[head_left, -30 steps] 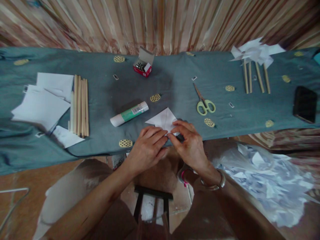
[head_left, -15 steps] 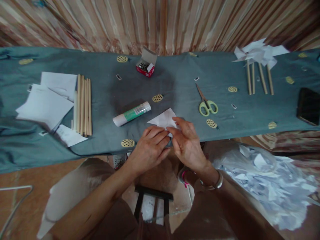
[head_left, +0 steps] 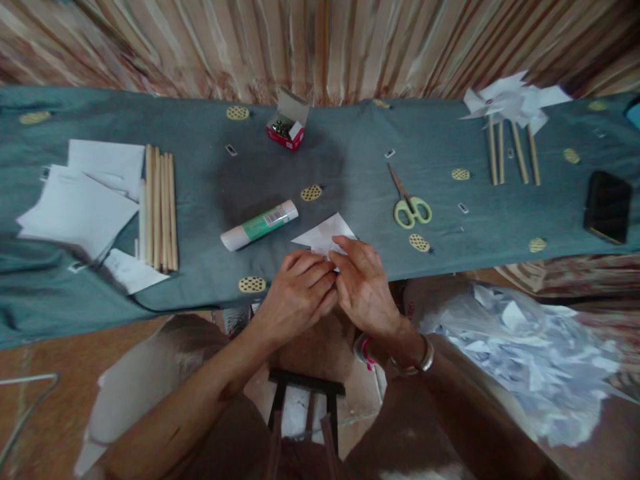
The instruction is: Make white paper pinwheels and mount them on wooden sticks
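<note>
A white piece of folded paper [head_left: 323, 233] lies at the table's front edge, its pointed corners showing beyond my fingers. My left hand [head_left: 301, 290] is closed on the paper's near side, fingers bent together. From the right, my right hand [head_left: 364, 280] pinches the paper, its fingertips meeting those of the left. The part between the fingertips is hidden. Just beyond the left hand lies a glue stick [head_left: 260, 225] with a green label. Scissors [head_left: 410, 203] with light green handles rest to the right of the paper.
A red box [head_left: 286, 127] of small metal pieces stands open at the back. Wooden sticks [head_left: 161, 210] and white paper sheets [head_left: 83, 207] lie left. Paper pinwheels [head_left: 513, 107] and a phone [head_left: 607, 207] are right. A clear bag [head_left: 540, 360] of paper scraps sits below the table's right side.
My right hand has closed in toward the left, its fingers lower and flatter over the paper. The whole view has shifted slightly; the other things keep their places on the table.
</note>
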Demonstrator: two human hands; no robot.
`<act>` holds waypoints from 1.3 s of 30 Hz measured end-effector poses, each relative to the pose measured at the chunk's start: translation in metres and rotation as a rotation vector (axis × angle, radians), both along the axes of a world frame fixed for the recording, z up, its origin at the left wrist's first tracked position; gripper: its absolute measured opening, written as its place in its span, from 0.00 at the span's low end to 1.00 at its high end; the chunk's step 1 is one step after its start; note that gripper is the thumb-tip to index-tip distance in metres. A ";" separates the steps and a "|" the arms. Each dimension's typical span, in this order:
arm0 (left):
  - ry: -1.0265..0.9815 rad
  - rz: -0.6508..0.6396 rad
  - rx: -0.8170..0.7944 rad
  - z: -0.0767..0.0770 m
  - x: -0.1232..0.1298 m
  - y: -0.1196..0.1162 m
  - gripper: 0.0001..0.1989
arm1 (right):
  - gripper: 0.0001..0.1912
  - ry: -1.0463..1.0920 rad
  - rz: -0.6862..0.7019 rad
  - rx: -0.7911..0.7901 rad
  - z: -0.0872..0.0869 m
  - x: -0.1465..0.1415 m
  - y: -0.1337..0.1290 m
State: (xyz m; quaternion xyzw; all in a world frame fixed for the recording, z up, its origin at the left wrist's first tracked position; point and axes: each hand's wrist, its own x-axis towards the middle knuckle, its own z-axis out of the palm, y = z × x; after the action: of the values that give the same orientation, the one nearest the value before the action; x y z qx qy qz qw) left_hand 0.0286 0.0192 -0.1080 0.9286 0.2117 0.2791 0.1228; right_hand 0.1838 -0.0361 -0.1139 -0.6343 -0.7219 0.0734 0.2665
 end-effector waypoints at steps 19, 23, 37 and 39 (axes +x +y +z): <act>0.061 0.023 0.062 0.001 0.001 0.009 0.07 | 0.18 0.188 -0.177 -0.007 0.012 0.027 -0.002; 0.086 0.059 0.065 0.003 -0.005 0.018 0.07 | 0.18 0.188 -0.160 -0.005 0.013 0.023 -0.006; 0.081 0.013 0.021 0.002 -0.001 0.007 0.09 | 0.18 0.156 -0.070 -0.018 0.015 0.019 -0.010; 0.078 0.014 0.031 0.001 0.000 0.006 0.08 | 0.19 0.148 -0.067 -0.020 0.016 0.019 -0.010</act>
State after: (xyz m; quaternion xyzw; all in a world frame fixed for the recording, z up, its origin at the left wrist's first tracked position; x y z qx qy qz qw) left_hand 0.0290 0.0251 -0.1070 0.9391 0.2183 0.2466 0.0982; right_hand 0.2030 -0.0459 -0.0978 -0.6535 -0.6779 0.1181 0.3152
